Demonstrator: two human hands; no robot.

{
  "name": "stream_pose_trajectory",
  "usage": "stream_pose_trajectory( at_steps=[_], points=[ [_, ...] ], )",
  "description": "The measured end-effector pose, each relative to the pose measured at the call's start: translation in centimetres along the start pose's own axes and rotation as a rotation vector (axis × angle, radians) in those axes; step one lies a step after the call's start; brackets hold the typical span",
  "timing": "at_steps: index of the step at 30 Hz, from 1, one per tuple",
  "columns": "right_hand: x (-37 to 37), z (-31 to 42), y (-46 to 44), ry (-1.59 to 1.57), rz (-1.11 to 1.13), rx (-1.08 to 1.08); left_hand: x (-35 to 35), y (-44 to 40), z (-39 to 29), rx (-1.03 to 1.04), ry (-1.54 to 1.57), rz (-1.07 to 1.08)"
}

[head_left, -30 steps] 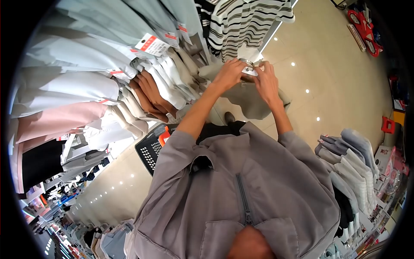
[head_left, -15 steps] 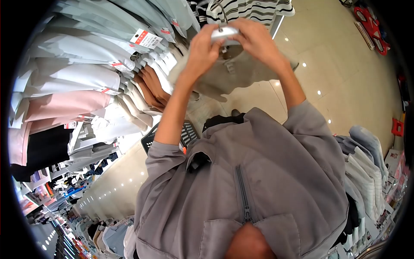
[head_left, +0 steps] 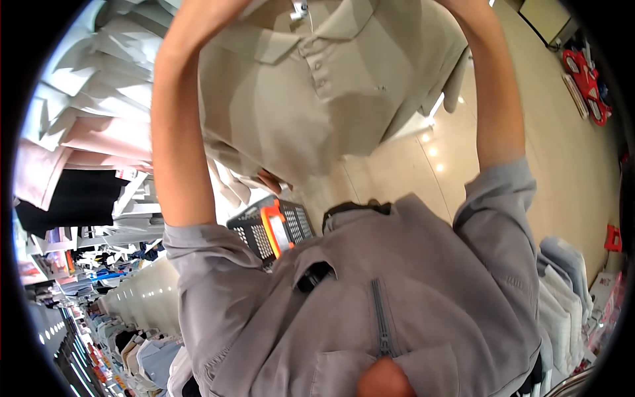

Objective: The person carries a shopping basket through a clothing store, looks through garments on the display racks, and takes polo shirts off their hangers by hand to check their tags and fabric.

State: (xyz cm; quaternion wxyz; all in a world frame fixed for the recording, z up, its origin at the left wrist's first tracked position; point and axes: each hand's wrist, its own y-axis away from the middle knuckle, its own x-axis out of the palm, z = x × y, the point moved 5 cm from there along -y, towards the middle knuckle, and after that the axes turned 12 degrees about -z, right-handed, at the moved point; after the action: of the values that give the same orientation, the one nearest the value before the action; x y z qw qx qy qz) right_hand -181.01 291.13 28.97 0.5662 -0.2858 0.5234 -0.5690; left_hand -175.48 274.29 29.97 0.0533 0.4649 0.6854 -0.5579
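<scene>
A beige polo shirt [head_left: 264, 99] with a buttoned placket and a small chest mark hangs spread out in front of me. My left hand [head_left: 215, 13] is at its shoulder on the left, cut off by the top edge of the view. Across from it, my right hand [head_left: 463, 5] is at the other shoulder, with little more than the wrist showing. Both hands hold the shirt up between them, though the fingertips lie out of view. A white tag [head_left: 299, 10] shows inside the collar.
A dark shopping basket [head_left: 248, 228] with an orange handle [head_left: 270, 225] is low on the left. Racks of pale garments, pink clothing [head_left: 109, 142] and black clothing [head_left: 73, 205] line the left side. Folded clothes [head_left: 562, 284] are at right, and a red toy vehicle [head_left: 585, 83] stands beyond the tiled floor [head_left: 423, 172].
The polo shirt has come up and closer, looking larger. My hands have moved apart, from its white hanger at the collar out to the shoulders. More of the basket shows.
</scene>
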Motion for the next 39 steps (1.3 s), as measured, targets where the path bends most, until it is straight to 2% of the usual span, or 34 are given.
stream_pose_trajectory(
  at_steps=[2, 4, 7, 10, 15, 18, 20, 22, 24, 27, 31, 33, 37, 39],
  points=[
    [0.0, -0.2, -0.5, -0.009, 0.026, -0.054, -0.7, -0.5, 0.5, -0.001, -0.025, 0.018],
    [1.3, -1.0, -0.5, -0.044, 0.147, 0.079, -0.8, -0.4, 1.1, -0.049, -0.032, 0.022],
    [2.8, -1.2, 0.1, -0.097, 0.188, 0.131, -0.3, -0.4, 1.7, -0.05, 0.016, 0.017],
    [3.6, -1.7, 0.0, -0.042, 0.161, 0.091, -0.3, -0.6, 1.4, -0.075, -0.027, 0.047],
    [3.8, -2.1, -0.5, -0.137, 0.093, 0.116, -0.6, -1.0, 1.4, -0.11, 0.014, 0.045],
    [3.1, -1.4, -0.1, -0.02, 0.015, 0.037, -0.4, -1.2, 1.2, -0.109, 0.018, 0.009],
    [1.4, 0.0, 1.8, 0.084, -0.312, 0.06, 0.0, -1.2, 1.1, -0.087, 0.043, -0.022],
    [1.3, 2.0, 4.3, 0.105, -0.324, 0.104, 0.1, -1.2, 0.9, -0.07, 0.065, -0.064],
    [3.4, 1.6, 6.4, -0.035, 0.035, 0.43, 0.5, -0.9, 0.5, -0.056, -0.002, -0.036],
    [5.8, 0.5, 8.8, -0.07, 0.165, 0.562, 1.1, -0.3, -0.2, -0.059, 0.0, -0.051],
    [7.9, -1.3, 10.7, -0.193, 0.06, 0.646, 1.9, 0.4, -0.5, -0.093, -0.022, -0.035],
    [8.9, -2.1, 11.5, -0.437, 0.057, 0.851, 2.4, 0.6, -0.2, -0.054, 0.004, -0.039],
    [8.1, -1.8, 12.0, -0.441, 0.0, 0.912, 2.9, 1.1, 0.3, -0.12, -0.054, -0.002],
    [8.0, -2.2, 12.4, -0.567, -0.01, 0.943, 3.2, 1.3, 0.7, -0.066, -0.043, -0.017]
  ],
)
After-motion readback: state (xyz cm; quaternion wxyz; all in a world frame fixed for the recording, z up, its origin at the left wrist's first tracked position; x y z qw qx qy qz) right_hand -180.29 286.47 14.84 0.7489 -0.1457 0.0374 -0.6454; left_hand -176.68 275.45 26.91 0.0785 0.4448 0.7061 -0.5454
